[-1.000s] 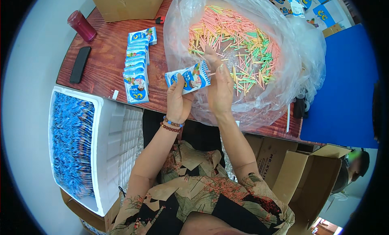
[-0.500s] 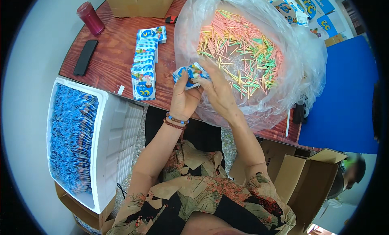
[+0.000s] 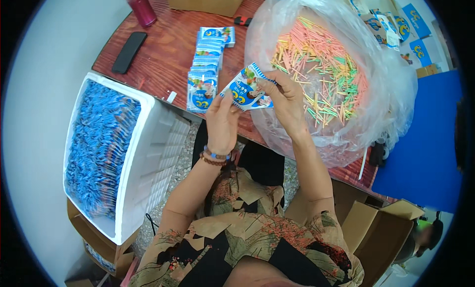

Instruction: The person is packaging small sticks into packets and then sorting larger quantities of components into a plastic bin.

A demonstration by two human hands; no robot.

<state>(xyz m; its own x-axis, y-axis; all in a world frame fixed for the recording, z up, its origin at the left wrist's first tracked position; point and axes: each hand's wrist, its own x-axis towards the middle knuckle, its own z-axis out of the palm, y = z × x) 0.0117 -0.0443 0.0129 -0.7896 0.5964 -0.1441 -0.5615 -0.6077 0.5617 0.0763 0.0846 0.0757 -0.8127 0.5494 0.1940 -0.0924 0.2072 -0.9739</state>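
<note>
Between my two hands is a small blue and white printed packet [image 3: 243,90], its front turned up toward me. The fingers and thumb of my left hand [image 3: 221,126] pinch its lower left edge. At its right side my right hand [image 3: 287,101] grips the upper corner between thumb and fingers. Just left of the packet, a row of overlapping packets [image 3: 203,84] of the same kind lies on the table. Right beside my right hand, a big clear plastic bag [image 3: 260,47] stands open, holding many thin pink, yellow and green sticks [image 3: 324,52].
A white foam box [image 3: 129,153] full of blue packets stands at the left. On the red-brown wooden table [image 3: 166,44] are a black phone [image 3: 129,52], a dark pink bottle [image 3: 141,9] and a cardboard box [image 3: 205,1]. An open carton [image 3: 383,237] sits at lower right, near another person.
The packet, partly covered by my fingers before, is now spread flat between my hands with its front showing. My hands have moved apart. The whole view has shifted, moving the table scene rightward.
</note>
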